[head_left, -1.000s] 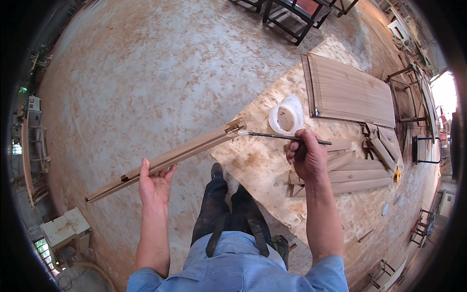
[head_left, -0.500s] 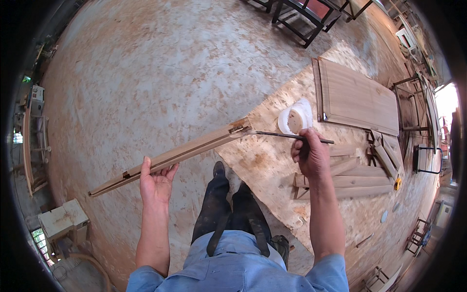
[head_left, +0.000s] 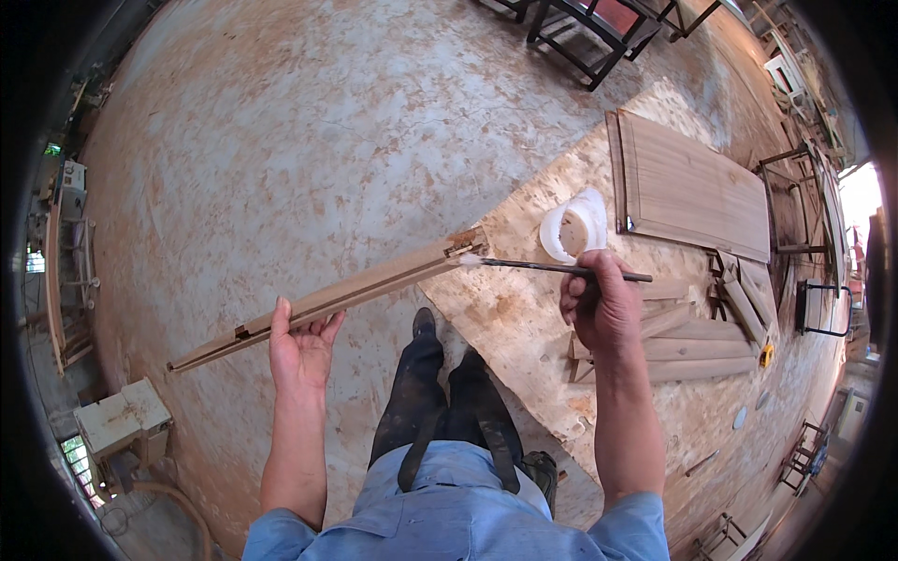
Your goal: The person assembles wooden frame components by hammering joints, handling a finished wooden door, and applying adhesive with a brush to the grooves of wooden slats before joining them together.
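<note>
My left hand [head_left: 301,348] grips a long grooved wooden rail [head_left: 383,277] from below, thumb on the near side and fingers beneath. The rail slants up to the right, its far end resting over the edge of the work board [head_left: 505,323]. A cut-out joint shows at that far end, and a smaller notch lies left of my hand. In my right hand [head_left: 603,299] is a thin dark-handled brush [head_left: 538,266], pinched between thumb and fingers. Its pale tip meets the rail just below the joint. A white plastic tub [head_left: 559,245] with pale brown contents stands just beyond the brush.
Flat wooden panels [head_left: 697,187] lie stacked at the board's far right. Several shorter wooden pieces [head_left: 697,349] are piled right of my right hand. A dark wooden chair [head_left: 589,42] stands at the far side, and a pale machine [head_left: 124,419] at the lower left.
The brush tip has shifted slightly left and down along the rail's end. My right hand has moved a little to the right; my left hand keeps its hold.
</note>
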The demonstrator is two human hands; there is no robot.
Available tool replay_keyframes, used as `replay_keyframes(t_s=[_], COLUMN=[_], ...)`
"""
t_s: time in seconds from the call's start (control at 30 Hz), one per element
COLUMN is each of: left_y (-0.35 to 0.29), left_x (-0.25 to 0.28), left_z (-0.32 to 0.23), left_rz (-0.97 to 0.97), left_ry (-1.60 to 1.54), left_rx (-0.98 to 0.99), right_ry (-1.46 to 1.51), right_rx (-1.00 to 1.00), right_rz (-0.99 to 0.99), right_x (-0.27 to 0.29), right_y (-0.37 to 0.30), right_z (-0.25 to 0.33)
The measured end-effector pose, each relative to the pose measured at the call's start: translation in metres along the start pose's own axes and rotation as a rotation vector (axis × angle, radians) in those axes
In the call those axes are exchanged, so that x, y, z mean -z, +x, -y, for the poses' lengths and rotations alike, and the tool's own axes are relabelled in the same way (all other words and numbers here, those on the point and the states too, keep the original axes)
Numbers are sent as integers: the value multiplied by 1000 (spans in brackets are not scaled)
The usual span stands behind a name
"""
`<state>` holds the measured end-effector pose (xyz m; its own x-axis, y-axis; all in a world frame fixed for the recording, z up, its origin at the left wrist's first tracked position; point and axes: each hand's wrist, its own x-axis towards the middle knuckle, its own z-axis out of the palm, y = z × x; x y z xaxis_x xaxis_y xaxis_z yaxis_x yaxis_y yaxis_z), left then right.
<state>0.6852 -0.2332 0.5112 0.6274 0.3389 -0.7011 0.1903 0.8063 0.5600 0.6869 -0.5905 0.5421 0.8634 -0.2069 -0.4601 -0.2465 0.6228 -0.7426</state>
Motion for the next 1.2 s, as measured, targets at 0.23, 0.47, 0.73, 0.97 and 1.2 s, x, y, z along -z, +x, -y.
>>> replay_keyframes(t_s=[0.23, 0.47, 0.73, 0.97, 1.2], left_y=[3, -2, 2, -7, -17], left_x=[5, -1, 15, 29, 92], left_z=[3, 2, -6, -28, -88], left_rz=[-10, -23, 34, -22, -30], left_ry=[27, 23, 63, 26, 203], left_rx=[-8, 2, -21, -83, -288], right_ry=[-23, -111, -116, -167, -718], right_rx=[-19, -76, -7, 227, 318], right_rz=[42, -4, -76, -130, -206], right_x=[1, -1, 24, 45, 96], right_y=[3, 8, 1, 8, 71], right_z=[-1, -7, 1, 38, 38])
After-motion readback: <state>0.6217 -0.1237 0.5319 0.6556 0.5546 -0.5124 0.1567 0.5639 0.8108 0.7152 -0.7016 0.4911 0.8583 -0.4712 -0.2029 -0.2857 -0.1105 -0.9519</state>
